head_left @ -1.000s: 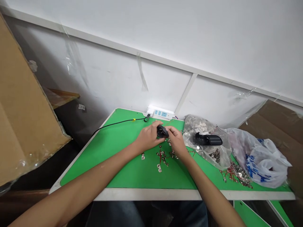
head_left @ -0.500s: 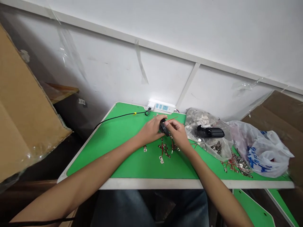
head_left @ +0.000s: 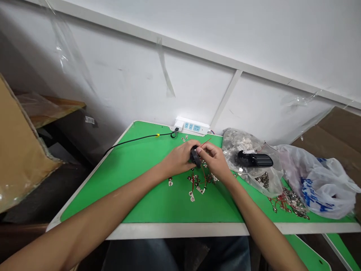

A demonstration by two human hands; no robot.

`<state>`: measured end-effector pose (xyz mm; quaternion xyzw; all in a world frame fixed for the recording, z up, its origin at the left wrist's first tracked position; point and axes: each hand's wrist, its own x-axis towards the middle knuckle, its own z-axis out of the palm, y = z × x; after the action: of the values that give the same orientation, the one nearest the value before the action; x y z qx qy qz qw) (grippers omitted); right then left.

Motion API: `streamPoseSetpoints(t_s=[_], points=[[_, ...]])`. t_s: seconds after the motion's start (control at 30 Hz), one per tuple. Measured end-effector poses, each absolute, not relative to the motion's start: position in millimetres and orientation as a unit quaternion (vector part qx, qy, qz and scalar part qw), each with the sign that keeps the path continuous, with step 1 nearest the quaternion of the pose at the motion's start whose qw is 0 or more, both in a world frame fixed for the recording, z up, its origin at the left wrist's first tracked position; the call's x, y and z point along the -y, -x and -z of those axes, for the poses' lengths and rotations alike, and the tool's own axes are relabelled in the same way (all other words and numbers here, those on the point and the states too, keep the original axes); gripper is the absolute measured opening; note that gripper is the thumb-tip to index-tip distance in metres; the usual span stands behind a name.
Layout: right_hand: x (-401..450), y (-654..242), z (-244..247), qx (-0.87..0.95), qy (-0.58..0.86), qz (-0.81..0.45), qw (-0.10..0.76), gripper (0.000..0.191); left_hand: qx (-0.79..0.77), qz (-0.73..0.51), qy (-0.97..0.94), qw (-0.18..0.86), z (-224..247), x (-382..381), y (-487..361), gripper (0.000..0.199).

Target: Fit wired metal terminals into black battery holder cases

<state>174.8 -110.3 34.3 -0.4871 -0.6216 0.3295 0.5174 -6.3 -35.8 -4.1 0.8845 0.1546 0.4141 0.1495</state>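
Observation:
My left hand (head_left: pixel 180 156) is closed around a small black plastic housing (head_left: pixel 195 157), held over the middle of the green table. Against the housing's right side, my right hand (head_left: pixel 213 158) pinches a thin red wire (head_left: pixel 205 142), whose free end sticks up past the fingers. The wire's other end is hidden between the hands. Below them on the tabletop lie several small metal contact pieces with red wires (head_left: pixel 194 184). One more metal contact piece (head_left: pixel 170 182) sits to the left, under my left wrist.
A white power strip (head_left: pixel 193 126) with a black cable (head_left: pixel 135 139) stands by the wall. To the right are a clear bag (head_left: pixel 237 141) with a black plastic shell (head_left: pixel 255 159) on it, a metal-parts pile (head_left: pixel 293 203) and a white plastic bag (head_left: pixel 324 188). Cardboard (head_left: pixel 22 158) stands left.
The camera view has shifted slightly, with the cardboard at left showing less. Both hands keep their hold on the black housing and the red wire, with only slight finger movement.

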Motion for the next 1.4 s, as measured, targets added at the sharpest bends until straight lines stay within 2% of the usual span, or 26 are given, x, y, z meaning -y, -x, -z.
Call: streamPoseSetpoints(t_s=[0.63, 0.93, 1.2, 1.4], points=[[109, -172, -36, 0.533, 0.494, -0.426, 0.539, 0.045, -0.191, -0.387, -0.879, 0.203, 1, 31, 3, 0.062], [104, -172, -26, 0.454, 0.459, -0.497, 0.58, 0.037, -0.226, -0.379, -0.859, 0.259, -15, 38, 0, 0.058], [103, -173, -23, 0.425, 0.441, -0.52, 0.595, 0.033, -0.184, -0.4, -0.855, 0.273, -13, 35, 1, 0.052], [108, -169, -28, 0.399, 0.442, -0.527, 0.606, 0.033, -0.167, -0.403, -0.858, 0.27, -12, 35, 2, 0.056]])
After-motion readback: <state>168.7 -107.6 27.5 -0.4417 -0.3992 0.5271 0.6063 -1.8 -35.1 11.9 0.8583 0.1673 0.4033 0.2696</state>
